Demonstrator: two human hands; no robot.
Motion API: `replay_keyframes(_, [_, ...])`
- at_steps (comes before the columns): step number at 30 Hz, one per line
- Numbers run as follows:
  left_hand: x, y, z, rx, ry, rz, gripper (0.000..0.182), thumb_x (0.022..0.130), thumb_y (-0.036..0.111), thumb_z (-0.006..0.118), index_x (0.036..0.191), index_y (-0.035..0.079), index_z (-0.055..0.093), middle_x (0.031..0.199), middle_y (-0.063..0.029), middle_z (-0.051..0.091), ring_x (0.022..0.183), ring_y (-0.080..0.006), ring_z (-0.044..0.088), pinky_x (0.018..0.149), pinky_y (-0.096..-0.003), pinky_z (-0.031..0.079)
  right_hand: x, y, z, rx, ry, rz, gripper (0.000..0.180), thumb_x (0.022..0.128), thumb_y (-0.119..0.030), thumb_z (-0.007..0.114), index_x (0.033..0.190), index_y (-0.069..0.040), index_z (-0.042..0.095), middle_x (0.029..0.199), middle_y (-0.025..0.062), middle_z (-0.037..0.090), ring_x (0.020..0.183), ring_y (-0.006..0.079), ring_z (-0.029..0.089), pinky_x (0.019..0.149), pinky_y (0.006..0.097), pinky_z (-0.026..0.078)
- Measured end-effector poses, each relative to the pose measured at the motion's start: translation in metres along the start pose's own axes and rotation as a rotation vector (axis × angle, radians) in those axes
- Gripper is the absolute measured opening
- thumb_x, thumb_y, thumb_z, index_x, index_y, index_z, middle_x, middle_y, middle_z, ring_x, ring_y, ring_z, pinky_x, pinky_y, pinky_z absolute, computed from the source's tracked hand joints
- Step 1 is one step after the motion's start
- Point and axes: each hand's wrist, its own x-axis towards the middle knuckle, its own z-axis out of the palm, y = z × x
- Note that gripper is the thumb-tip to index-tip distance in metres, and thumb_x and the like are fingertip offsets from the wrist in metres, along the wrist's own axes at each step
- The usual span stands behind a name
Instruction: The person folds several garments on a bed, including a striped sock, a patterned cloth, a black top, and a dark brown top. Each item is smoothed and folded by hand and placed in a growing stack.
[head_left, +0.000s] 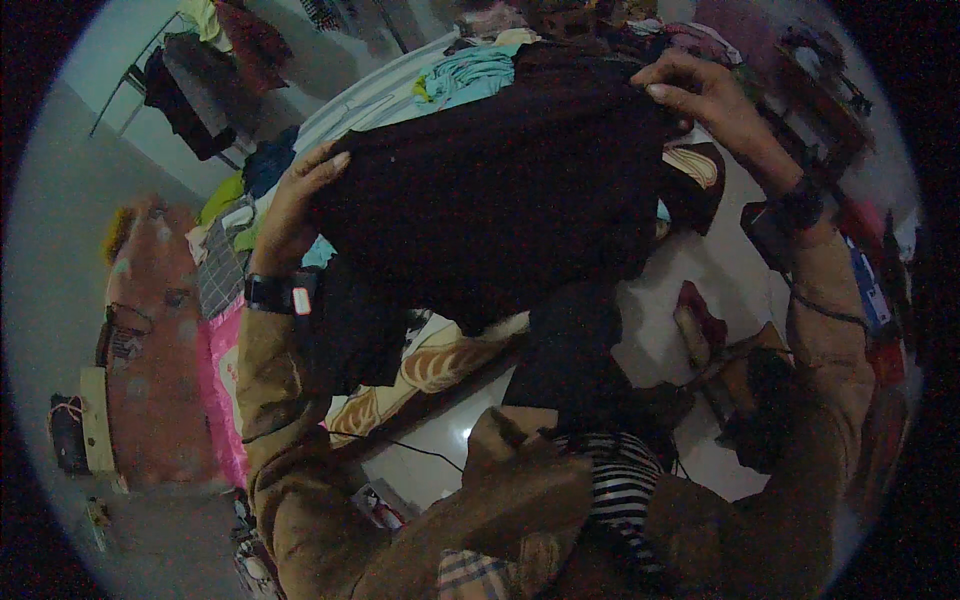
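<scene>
A dark garment, black or nearly so, is stretched out between my two hands. My left hand grips its upper left corner, with the thumb laid over the cloth. At the upper right, my right hand pinches the other corner between thumb and fingers. The lower part of the garment hangs in front of me, and its exact kind is too dark to tell. Behind it lies a folded light-blue cloth on a striped bed sheet. The garment hides much of the bed.
Clothes hang on a rack at the upper left. A grey checked cloth and pink satiny fabric lie along the left side. Under the garment runs a leaf-patterned cloth edge. A thin cable crosses below it.
</scene>
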Motion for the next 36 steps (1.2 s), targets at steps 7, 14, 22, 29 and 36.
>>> replay_keyframes(7, [-0.001, -0.007, -0.006, -0.01, -0.147, -0.071, 0.029, 0.092, 0.026, 0.062, 0.112, 0.003, 0.063, 0.101, -0.0005, 0.066, 0.088, -0.0075, 0.06, 0.08, -0.0226, 0.046, -0.004, 0.002, -0.02, 0.108, 0.228, 0.166, 0.021, 0.095, -0.027, 0.057, 0.107, -0.011, 0.057, 0.092, -0.0023, 0.053, 0.077, 0.0055, 0.05, 0.061, 0.0219, 0.043])
replay_keyframes(14, [0.007, -0.013, -0.002, 0.304, -0.193, -0.154, 0.017, 0.089, 0.025, 0.067, 0.092, 0.008, 0.065, 0.084, 0.0059, 0.062, 0.076, -0.0034, 0.054, 0.068, -0.0209, 0.041, 0.008, -0.006, -0.023, -0.043, 0.317, -0.047, 0.02, 0.094, -0.025, 0.058, 0.107, -0.009, 0.057, 0.098, -0.0008, 0.055, 0.093, 0.0102, 0.052, 0.085, 0.0267, 0.042])
replay_keyframes(22, [0.016, -0.016, -0.005, 0.444, 0.002, 0.034, 0.023, 0.086, 0.025, 0.071, 0.091, 0.007, 0.059, 0.078, 0.0042, 0.058, 0.067, -0.0063, 0.052, 0.058, -0.0218, 0.041, -0.002, -0.012, -0.032, -0.069, 0.148, 0.015, 0.026, 0.095, -0.026, 0.059, 0.112, -0.006, 0.057, 0.104, 0.0071, 0.057, 0.101, 0.0173, 0.054, 0.09, 0.0359, 0.045])
replay_keyframes(29, [0.062, -0.019, -0.027, 0.471, 0.074, 0.17, 0.029, 0.087, 0.027, 0.069, 0.099, 0.002, 0.062, 0.086, -0.0029, 0.063, 0.077, -0.0125, 0.06, 0.065, -0.025, 0.048, 0.039, 0.079, -0.018, -0.246, -0.129, 0.046, 0.033, 0.088, -0.02, 0.067, 0.117, -0.006, 0.059, 0.108, 0.0054, 0.061, 0.103, 0.0161, 0.057, 0.09, 0.0285, 0.044])
replay_keyframes(36, [0.106, 0.058, -0.036, 0.766, 0.416, 0.976, 0.029, 0.087, 0.025, 0.068, 0.105, 0.002, 0.067, 0.099, -0.0059, 0.067, 0.088, -0.0159, 0.061, 0.079, -0.0296, 0.048, 0.086, 0.054, -0.04, 0.026, 0.427, -0.246, 0.022, 0.098, -0.021, 0.054, 0.112, -0.005, 0.057, 0.105, 0.0094, 0.058, 0.1, 0.0182, 0.056, 0.088, 0.0388, 0.047])
